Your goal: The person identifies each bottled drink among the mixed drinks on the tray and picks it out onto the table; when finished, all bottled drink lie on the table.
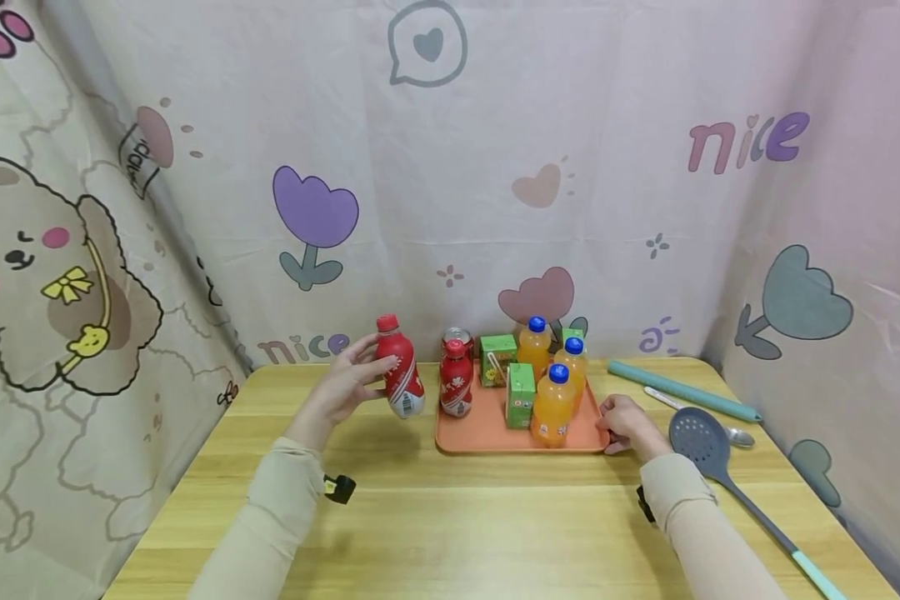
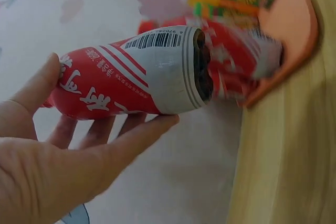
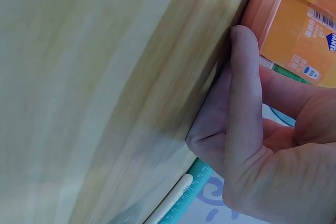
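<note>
My left hand (image 1: 345, 386) holds a red cola bottle (image 1: 402, 375) with a white base and red cap, just left of the orange tray (image 1: 480, 435). In the left wrist view the fingers wrap the bottle (image 2: 121, 77), whose base points towards the tray. My right hand (image 1: 624, 423) grips the tray's right edge, its fingers bent against the rim in the right wrist view. On the tray stand a second red bottle (image 1: 456, 387), a can (image 1: 457, 335) partly behind it, green drink cartons (image 1: 520, 396) and blue-capped orange drink bottles (image 1: 553, 412).
Right of the tray lie a teal rod-like roll (image 1: 682, 390), a thin white-handled spoon (image 1: 738, 437) and a grey slotted spatula (image 1: 750, 504) with a mint handle end. The wooden table (image 1: 450, 525) meets a patterned cloth (image 1: 450, 208) at its back and sides.
</note>
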A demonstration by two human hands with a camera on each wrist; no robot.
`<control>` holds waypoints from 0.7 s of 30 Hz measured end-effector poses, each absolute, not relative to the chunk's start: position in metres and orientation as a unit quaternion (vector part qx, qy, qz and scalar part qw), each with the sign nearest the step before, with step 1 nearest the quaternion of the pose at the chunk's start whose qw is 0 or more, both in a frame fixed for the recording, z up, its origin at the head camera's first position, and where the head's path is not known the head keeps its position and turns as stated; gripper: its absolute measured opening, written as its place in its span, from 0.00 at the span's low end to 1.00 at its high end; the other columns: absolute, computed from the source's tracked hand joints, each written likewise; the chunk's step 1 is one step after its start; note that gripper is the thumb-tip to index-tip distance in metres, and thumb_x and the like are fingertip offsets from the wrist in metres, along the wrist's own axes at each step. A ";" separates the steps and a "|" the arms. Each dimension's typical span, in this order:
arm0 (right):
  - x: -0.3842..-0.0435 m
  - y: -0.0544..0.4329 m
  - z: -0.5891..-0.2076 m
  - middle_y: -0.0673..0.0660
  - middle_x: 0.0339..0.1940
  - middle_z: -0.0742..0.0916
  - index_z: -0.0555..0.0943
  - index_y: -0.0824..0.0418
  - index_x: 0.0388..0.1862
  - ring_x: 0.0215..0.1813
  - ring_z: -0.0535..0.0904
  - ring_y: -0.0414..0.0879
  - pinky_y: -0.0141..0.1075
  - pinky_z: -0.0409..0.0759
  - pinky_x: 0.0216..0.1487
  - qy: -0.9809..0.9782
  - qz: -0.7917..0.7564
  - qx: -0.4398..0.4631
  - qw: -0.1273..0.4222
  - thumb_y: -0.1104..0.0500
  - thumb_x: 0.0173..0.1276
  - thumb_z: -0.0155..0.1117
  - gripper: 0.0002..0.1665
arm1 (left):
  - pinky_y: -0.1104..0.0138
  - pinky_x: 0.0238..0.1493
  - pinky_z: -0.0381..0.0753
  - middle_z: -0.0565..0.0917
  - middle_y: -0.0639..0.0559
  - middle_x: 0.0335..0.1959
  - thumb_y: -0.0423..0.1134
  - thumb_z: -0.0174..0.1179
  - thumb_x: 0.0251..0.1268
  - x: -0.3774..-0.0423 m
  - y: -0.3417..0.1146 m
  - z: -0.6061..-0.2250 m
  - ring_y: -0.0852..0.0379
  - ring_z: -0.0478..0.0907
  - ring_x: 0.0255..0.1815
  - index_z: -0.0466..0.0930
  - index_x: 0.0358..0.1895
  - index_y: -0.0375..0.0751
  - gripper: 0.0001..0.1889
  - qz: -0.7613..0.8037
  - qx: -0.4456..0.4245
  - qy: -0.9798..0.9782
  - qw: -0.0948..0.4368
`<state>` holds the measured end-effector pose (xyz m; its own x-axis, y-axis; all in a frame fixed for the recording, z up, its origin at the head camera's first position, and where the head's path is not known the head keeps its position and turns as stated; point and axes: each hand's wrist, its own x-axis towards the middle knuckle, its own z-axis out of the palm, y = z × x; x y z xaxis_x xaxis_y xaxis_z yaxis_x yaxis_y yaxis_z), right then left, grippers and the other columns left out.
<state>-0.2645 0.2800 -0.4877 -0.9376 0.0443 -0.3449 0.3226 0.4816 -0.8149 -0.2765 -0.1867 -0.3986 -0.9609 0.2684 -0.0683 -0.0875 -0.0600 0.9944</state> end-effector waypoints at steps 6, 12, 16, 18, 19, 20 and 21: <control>-0.265 0.281 -0.490 0.53 0.25 0.70 0.66 0.70 0.48 0.22 0.67 0.39 0.37 0.88 0.27 0.851 -0.495 0.111 0.137 0.72 0.75 0.55 0.09 | 0.30 0.74 0.66 0.55 0.34 0.86 0.32 0.56 0.79 -0.299 -0.201 -0.409 0.31 0.57 0.84 0.46 0.87 0.44 0.40 0.716 0.071 0.688 0.091; -0.266 0.280 -0.490 0.54 0.27 0.71 0.66 0.69 0.48 0.22 0.66 0.40 0.38 0.88 0.28 0.852 -0.491 0.115 0.138 0.72 0.76 0.54 0.08 | 0.35 0.77 0.68 0.60 0.38 0.85 0.34 0.60 0.78 -0.315 -0.206 -0.419 0.37 0.59 0.84 0.50 0.86 0.46 0.40 0.690 0.040 0.722 0.033; -0.268 0.279 -0.489 0.54 0.27 0.71 0.67 0.69 0.48 0.22 0.66 0.39 0.38 0.88 0.28 0.853 -0.489 0.117 0.139 0.72 0.76 0.55 0.08 | 0.36 0.78 0.68 0.65 0.36 0.82 0.35 0.61 0.77 -0.324 -0.210 -0.425 0.38 0.63 0.81 0.52 0.85 0.47 0.39 0.675 0.011 0.738 -0.013; -0.268 0.279 -0.489 0.54 0.27 0.71 0.67 0.68 0.48 0.22 0.66 0.39 0.38 0.88 0.28 0.854 -0.488 0.118 0.138 0.72 0.76 0.55 0.08 | 0.38 0.79 0.68 0.66 0.35 0.81 0.35 0.62 0.77 -0.329 -0.212 -0.428 0.37 0.64 0.80 0.54 0.85 0.47 0.39 0.663 0.000 0.748 -0.034; -0.268 0.279 -0.489 0.54 0.26 0.71 0.67 0.68 0.47 0.22 0.66 0.40 0.38 0.88 0.28 0.853 -0.489 0.120 0.138 0.72 0.76 0.55 0.08 | 0.38 0.80 0.67 0.66 0.34 0.81 0.34 0.62 0.77 -0.331 -0.213 -0.430 0.36 0.64 0.81 0.53 0.85 0.46 0.39 0.655 -0.002 0.755 -0.044; -0.268 0.279 -0.489 0.53 0.26 0.70 0.67 0.68 0.47 0.22 0.66 0.40 0.38 0.88 0.28 0.853 -0.489 0.120 0.138 0.72 0.76 0.55 0.08 | 0.39 0.81 0.66 0.65 0.34 0.81 0.34 0.63 0.76 -0.334 -0.215 -0.432 0.36 0.63 0.82 0.54 0.85 0.45 0.39 0.646 -0.007 0.761 -0.054; -0.268 0.279 -0.490 0.53 0.25 0.70 0.66 0.68 0.47 0.22 0.66 0.40 0.38 0.88 0.28 0.853 -0.488 0.120 0.138 0.72 0.76 0.55 0.08 | 0.41 0.83 0.64 0.65 0.34 0.82 0.34 0.63 0.76 -0.336 -0.216 -0.434 0.36 0.62 0.83 0.54 0.84 0.44 0.39 0.640 -0.013 0.765 -0.062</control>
